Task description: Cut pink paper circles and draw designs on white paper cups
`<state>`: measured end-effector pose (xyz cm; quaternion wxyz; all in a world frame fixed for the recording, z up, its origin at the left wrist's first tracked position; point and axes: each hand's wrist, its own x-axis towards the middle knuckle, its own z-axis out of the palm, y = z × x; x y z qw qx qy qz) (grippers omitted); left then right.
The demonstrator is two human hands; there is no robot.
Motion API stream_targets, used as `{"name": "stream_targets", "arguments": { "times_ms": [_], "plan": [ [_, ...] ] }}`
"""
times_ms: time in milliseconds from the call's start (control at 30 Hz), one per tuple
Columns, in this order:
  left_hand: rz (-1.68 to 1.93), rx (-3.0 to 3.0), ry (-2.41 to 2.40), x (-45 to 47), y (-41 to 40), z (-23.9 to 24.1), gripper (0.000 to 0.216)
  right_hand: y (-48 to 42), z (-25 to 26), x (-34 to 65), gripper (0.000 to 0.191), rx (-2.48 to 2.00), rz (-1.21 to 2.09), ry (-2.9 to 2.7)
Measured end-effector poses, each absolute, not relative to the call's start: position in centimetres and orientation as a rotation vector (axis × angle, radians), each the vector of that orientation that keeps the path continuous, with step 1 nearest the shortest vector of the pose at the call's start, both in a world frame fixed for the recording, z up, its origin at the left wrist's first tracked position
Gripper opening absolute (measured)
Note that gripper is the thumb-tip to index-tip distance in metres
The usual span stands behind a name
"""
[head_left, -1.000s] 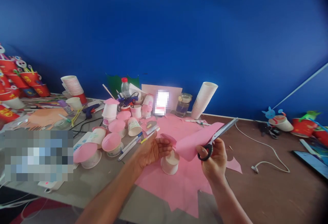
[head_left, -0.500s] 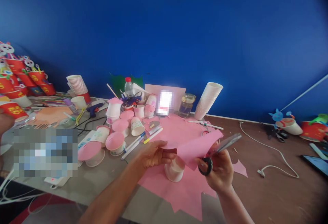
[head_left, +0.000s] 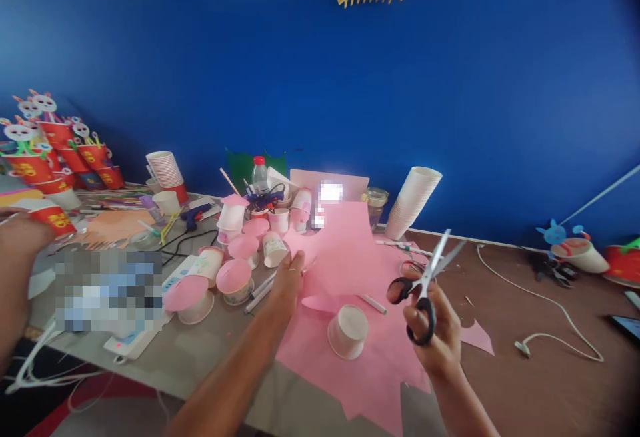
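Observation:
My left hand is closed at the left edge of a pink paper sheet, which is lifted and partly hides a bright screen behind it. My right hand grips a pair of scissors by its black handles, with the blades apart and pointing up and away from me. Between my hands a white paper cup stands upside down on more pink paper. A marker lies just behind that cup.
Cups with pink paper tops crowd the left, beside a power strip. At the back stand a leaning cup stack and a jar. A white cable lies right. Another person's hand is at far left.
The pink sheet has gone from over the cup to farther back, uncovering the cup. My left hand moved away from the cup; the scissors turned more upright. The view shifted slightly.

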<state>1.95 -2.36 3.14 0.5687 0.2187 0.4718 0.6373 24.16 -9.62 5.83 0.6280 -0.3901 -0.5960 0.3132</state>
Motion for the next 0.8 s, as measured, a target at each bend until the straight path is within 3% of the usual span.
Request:
{"name": "stream_targets", "arguments": {
  "times_ms": [133,267,800],
  "plan": [
    [1.456,0.524,1.081,2.5,-2.9,4.3,0.014,-10.4,6.3,23.0,0.046,-0.797,1.069,-1.580],
    [1.403,0.480,0.818,2.8,-3.7,5.6,0.021,-9.7,6.2,22.0,0.039,-0.927,1.169,-1.626],
    [1.140,0.433,0.441,1.0,-4.1,6.1,0.013,-9.8,6.9,22.3,0.029,-1.105,1.038,-1.962]
  ]
}}
